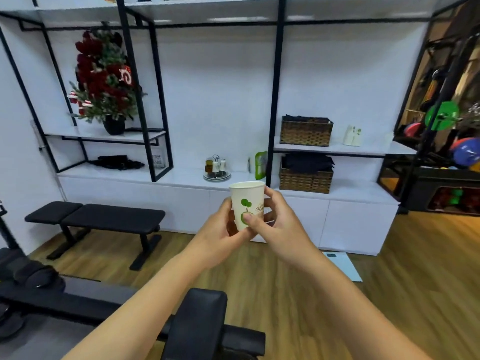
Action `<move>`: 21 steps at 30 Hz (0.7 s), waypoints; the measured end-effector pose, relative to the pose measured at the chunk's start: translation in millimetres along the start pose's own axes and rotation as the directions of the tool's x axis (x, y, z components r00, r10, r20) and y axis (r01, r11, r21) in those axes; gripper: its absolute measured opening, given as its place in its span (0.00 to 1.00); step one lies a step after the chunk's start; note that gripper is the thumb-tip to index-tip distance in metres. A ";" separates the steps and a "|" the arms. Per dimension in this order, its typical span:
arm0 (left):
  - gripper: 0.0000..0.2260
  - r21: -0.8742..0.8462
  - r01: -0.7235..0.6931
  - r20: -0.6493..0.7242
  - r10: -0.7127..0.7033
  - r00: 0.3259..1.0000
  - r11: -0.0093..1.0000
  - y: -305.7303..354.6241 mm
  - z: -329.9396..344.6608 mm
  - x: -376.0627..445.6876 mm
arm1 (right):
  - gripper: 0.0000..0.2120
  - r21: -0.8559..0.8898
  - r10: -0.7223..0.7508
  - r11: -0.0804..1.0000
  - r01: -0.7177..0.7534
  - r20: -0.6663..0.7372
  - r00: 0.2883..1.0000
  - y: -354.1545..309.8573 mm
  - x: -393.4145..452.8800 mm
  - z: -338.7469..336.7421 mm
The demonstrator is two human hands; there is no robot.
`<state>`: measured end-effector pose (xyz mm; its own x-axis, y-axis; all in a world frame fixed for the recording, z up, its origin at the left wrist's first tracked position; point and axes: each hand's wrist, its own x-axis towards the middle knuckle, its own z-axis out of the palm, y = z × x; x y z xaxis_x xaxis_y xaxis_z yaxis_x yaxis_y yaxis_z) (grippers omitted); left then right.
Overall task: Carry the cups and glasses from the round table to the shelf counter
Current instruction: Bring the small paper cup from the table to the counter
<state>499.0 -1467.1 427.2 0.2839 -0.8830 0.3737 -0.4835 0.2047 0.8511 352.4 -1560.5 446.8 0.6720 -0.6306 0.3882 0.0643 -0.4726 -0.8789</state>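
A white paper cup point(246, 197) with a green plant print is held upright in front of me, between both hands. My left hand point(218, 233) curls round its left side and base. My right hand point(279, 224) wraps the right side, its thumb pressed on the print. Beyond the cup runs the white shelf counter point(181, 178) on white cabinets. Another white printed cup point(352, 135) stands on a higher shelf at the right. The round table is out of view.
On the counter sit a condiment tray point(217, 168), a green packet point(260, 165) and a wicker basket point(306, 175); a second basket point(306, 132) is on the shelf above. A black bench point(98, 218) stands left on the wood floor. Black gym equipment point(200, 323) lies just below my arms.
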 end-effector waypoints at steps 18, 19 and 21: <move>0.40 0.168 -0.042 -0.184 0.073 0.980 0.985 -88.3 82.0 266.2 | 0.32 0.043 -0.032 0.998 0.035 -0.077 0.997 138.8 221.8 -126.7; 0.41 0.171 -0.033 -0.195 0.067 0.979 0.985 -92.2 87.9 284.4 | 0.32 0.042 -0.034 0.998 0.037 -0.074 0.997 147.9 237.2 -137.5; 0.43 0.171 -0.022 -0.203 0.057 0.977 0.985 -98.3 99.4 318.4 | 0.32 0.041 -0.037 0.998 0.039 -0.062 0.997 164.6 266.0 -157.9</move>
<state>554.6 -1810.4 425.9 0.4183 -0.7657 0.4887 -0.6243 0.1485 0.7670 425.2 -1903.3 449.2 0.6225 -0.6495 0.4367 0.1210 -0.4715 -0.8735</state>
